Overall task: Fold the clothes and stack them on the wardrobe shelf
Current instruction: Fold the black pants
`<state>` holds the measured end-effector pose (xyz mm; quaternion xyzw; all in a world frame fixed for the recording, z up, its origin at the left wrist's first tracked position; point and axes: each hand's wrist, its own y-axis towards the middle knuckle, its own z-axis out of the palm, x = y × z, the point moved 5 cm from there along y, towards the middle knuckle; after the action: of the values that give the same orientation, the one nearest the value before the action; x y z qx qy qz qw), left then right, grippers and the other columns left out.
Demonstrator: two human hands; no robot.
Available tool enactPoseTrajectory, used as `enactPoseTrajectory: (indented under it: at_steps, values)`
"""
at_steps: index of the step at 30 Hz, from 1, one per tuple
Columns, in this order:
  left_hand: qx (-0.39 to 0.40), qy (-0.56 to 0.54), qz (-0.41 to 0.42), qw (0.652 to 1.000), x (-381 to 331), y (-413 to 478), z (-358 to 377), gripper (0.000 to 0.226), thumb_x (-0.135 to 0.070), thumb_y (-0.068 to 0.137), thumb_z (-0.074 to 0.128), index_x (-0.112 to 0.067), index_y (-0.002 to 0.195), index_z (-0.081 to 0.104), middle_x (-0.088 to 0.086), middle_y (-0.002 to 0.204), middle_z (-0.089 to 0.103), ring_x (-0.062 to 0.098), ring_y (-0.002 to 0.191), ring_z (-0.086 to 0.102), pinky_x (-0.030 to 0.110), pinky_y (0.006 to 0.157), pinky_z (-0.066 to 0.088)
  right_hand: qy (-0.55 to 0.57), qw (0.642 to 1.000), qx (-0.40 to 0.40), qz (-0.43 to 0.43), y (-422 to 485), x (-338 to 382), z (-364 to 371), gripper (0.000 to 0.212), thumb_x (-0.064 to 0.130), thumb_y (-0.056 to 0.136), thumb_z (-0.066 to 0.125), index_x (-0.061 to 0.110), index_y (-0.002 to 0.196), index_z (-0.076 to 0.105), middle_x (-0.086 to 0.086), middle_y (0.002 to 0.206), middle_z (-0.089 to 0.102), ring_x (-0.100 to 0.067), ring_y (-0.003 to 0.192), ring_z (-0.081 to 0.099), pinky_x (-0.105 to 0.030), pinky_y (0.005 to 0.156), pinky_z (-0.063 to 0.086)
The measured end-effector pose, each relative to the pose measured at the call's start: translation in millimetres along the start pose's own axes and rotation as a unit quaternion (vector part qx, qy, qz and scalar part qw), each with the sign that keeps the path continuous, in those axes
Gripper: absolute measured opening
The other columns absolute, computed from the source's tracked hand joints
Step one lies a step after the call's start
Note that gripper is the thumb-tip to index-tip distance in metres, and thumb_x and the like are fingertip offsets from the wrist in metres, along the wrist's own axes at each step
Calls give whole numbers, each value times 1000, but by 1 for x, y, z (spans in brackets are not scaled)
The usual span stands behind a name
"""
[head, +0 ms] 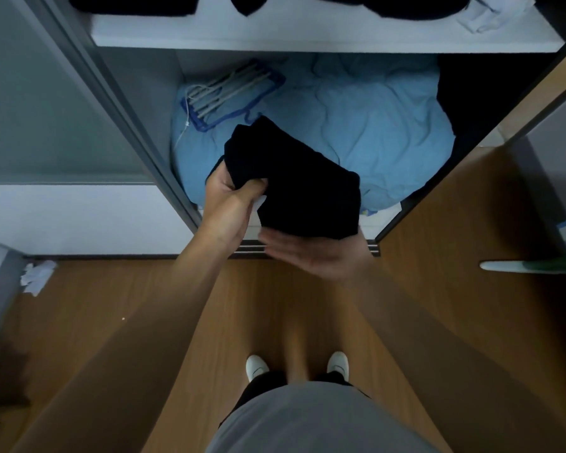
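A folded black garment (pixel 294 181) is held in front of the open wardrobe, above its lower compartment. My left hand (pixel 232 197) grips its left edge, fingers curled into the cloth. My right hand (pixel 314 253) lies flat, palm up, under the garment's near edge and supports it. The white wardrobe shelf (pixel 307 34) runs across the top of the view. Dark folded clothes (pixel 134 4) and a second dark pile (pixel 406 6) sit on that shelf, partly cut off by the frame.
A light blue duvet (pixel 356 125) fills the lower compartment, with a blue clothes-peg hanger (pixel 229 93) lying on it. A pale cloth (pixel 490 11) sits at the shelf's right end. Crumpled white paper (pixel 36 276) lies on the wooden floor (pixel 144 305). The sliding door frame (pixel 118 106) stands left.
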<state>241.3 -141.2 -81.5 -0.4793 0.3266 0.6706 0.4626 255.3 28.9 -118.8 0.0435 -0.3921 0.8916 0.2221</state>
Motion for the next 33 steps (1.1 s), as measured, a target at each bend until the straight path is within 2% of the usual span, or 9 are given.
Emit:
enactPoseTrajectory:
  at_steps: [4, 6, 9, 12, 15, 18, 21, 27, 33]
  values:
    - [96, -43, 0, 994, -21, -4, -16, 34, 16, 78, 57, -6, 103, 67, 5, 95, 75, 23, 102, 70, 38, 97, 54, 2, 976, -50, -210, -23, 45, 16, 42, 18, 105, 48, 16, 146, 41, 4, 122, 63, -14, 114, 62, -20, 80, 58]
    - [110, -59, -11, 992, -31, -5, -29, 39, 22, 78, 54, -7, 99, 70, 6, 95, 76, 23, 103, 70, 35, 96, 54, -35, 962, -51, -266, -30, 63, 38, 39, 30, 107, 39, 22, 101, 77, 9, 75, 74, -5, 68, 72, -20, 59, 59]
    - [146, -92, -26, 985, -49, -4, -46, 36, 23, 74, 45, 5, 102, 58, 17, 95, 63, 29, 103, 60, 36, 96, 48, -101, 961, -89, -241, -9, 76, 69, 66, 31, 99, 55, 19, 35, 64, 3, 39, 58, -9, 32, 58, -17, 42, 53]
    - [168, -208, -51, 962, -72, -2, -66, 35, 1, 61, 62, -6, 91, 45, 9, 84, 51, 25, 87, 50, 32, 88, 44, -180, 949, -111, -235, 9, 76, 90, 59, 31, 91, 66, 18, 33, 61, 3, 38, 55, -8, 30, 54, -15, 35, 42]
    - [112, -249, -29, 962, -89, 7, -91, 21, -22, 84, 56, -12, 97, 69, 1, 93, 69, 15, 92, 65, 27, 81, 51, -197, 955, -24, -218, 17, 68, 116, 40, 31, 82, 74, 16, 45, 72, 0, 55, 69, -12, 48, 68, -21, 46, 52]
    - [83, -238, -105, 962, -94, 25, -107, 57, -57, 98, 47, -18, 137, 59, 8, 139, 59, 25, 129, 56, 37, 103, 47, -210, 952, 29, -220, 23, 69, 148, 26, 23, 81, 72, 14, 57, 74, -4, 62, 68, -17, 54, 68, -26, 51, 55]
    - [157, -249, -178, 939, -109, 40, -110, 79, -76, 85, 52, -18, 138, 59, 8, 141, 59, 27, 131, 54, 40, 102, 48, -230, 940, 40, -250, 30, 85, 180, 11, 17, 81, 70, 11, 71, 69, -5, 65, 65, -18, 56, 66, -28, 57, 57]
    - [81, -62, -39, 994, -165, 118, -122, 39, -32, 72, 87, -20, 107, 75, 6, 107, 75, 20, 97, 73, 31, 78, 58, -283, 892, 34, -352, 61, 146, 240, 21, 12, 78, 68, 13, 98, 62, -3, 72, 67, -16, 64, 67, -30, 61, 56]
    - [-39, 169, 117, 978, -244, 208, -119, 26, -7, 74, 73, -20, 96, 71, -2, 87, 76, 15, 79, 74, 26, 66, 56, -277, 877, 77, -386, 113, 206, 320, 17, 2, 79, 63, 13, 90, 72, -8, 84, 75, -25, 83, 71, -45, 82, 60]
